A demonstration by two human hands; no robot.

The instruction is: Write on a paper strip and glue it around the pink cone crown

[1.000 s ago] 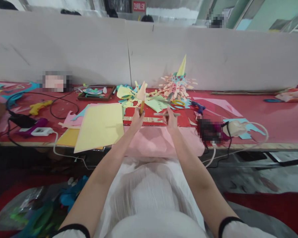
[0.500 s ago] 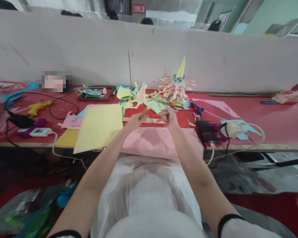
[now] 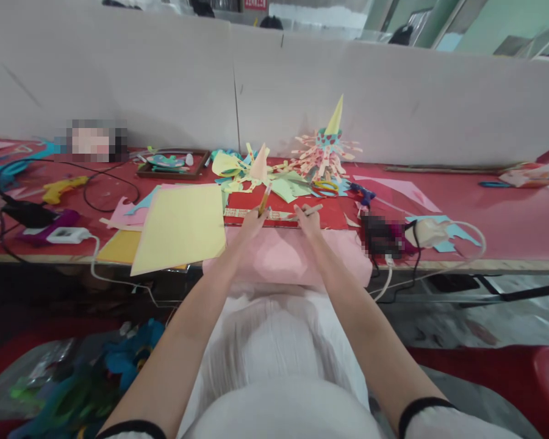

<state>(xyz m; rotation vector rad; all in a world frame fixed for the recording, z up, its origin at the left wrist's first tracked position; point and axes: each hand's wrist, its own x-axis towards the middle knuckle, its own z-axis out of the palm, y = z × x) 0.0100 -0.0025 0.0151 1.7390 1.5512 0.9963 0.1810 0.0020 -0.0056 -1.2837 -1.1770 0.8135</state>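
From where I sit, both hands are out over the near edge of the red tabletop [image 3: 485,207], close together but not touching. The left hand [image 3: 251,222] has its grip closed around the lower end of a thin orange stick [image 3: 264,200], which points up and away, tilted slightly to the right. The right hand [image 3: 308,221] is just beside it, with its grip pinched shut on a pale stick [image 3: 312,210] that lies nearly level and pokes out to the right past the fingers. Both hands hover over a pink sheet [image 3: 283,259] that hangs over the tabletop's front edge; I cannot tell whether they rest on it. Just beyond the fingers lies a red board [image 3: 329,214] with a patterned strip [image 3: 242,213] along its near side. A large yellow sheet [image 3: 180,225] lies to the left, overlapping other coloured paper. Farther back stand a small peach paper cone [image 3: 260,163] and a fringed paper craft [image 3: 328,149] topped with a yellow cone, with yellow-handled scissors [image 3: 324,186] near its foot. A yellow glue gun [image 3: 59,189] and a white adapter [image 3: 66,235] sit far left among dark cables.
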